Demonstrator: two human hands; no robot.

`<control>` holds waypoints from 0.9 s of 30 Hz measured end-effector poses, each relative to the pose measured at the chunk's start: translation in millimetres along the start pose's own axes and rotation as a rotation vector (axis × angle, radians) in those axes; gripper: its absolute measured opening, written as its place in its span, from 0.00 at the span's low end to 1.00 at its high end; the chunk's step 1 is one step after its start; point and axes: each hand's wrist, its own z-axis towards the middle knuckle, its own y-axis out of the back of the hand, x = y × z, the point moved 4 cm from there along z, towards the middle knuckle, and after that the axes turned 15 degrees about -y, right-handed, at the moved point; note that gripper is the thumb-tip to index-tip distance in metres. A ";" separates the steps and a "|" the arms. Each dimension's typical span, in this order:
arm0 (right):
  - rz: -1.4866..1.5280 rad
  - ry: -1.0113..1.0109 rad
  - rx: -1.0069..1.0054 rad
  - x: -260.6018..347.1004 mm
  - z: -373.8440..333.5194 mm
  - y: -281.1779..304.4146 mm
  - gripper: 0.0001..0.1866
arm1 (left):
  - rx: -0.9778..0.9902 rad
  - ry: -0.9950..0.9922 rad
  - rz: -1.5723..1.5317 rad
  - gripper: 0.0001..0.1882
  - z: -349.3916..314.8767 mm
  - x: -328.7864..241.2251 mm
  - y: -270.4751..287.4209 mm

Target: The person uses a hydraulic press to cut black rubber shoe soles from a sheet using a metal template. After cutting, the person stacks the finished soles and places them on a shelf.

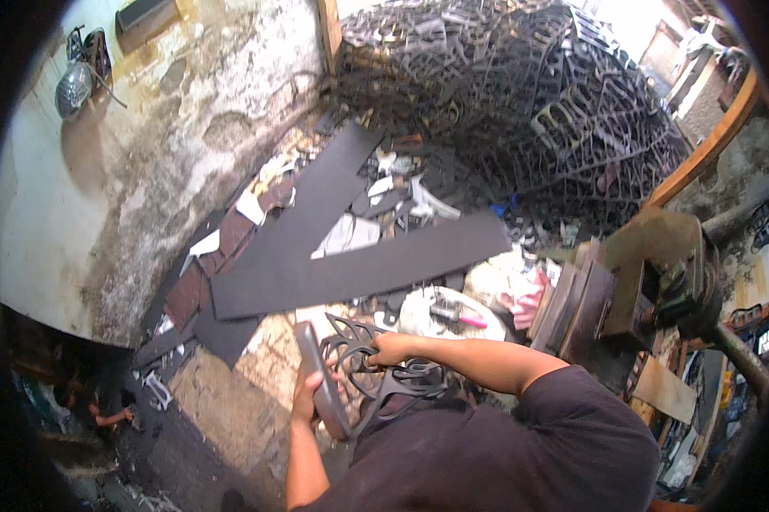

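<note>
Scrap-strewn floor (231,418), left fingers (306,393) clamped on grey slab (326,397), right fingers (386,349) curled onto black webbed strips (417,375)

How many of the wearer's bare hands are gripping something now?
2: the bare left hand around a long grey-brown slab, and the bare right hand on black openwork strips, right of the slab. Neither is hidden, though some fingers are.

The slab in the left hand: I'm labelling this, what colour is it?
The slab is dark greyish brown; the head view shows it.
</note>
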 end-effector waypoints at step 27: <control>1.119 -0.381 -1.793 -112.4 -361.6 49.3 0.28 | 1.561 -1.015 0.608 0.57 65.7 -8.8 -436.9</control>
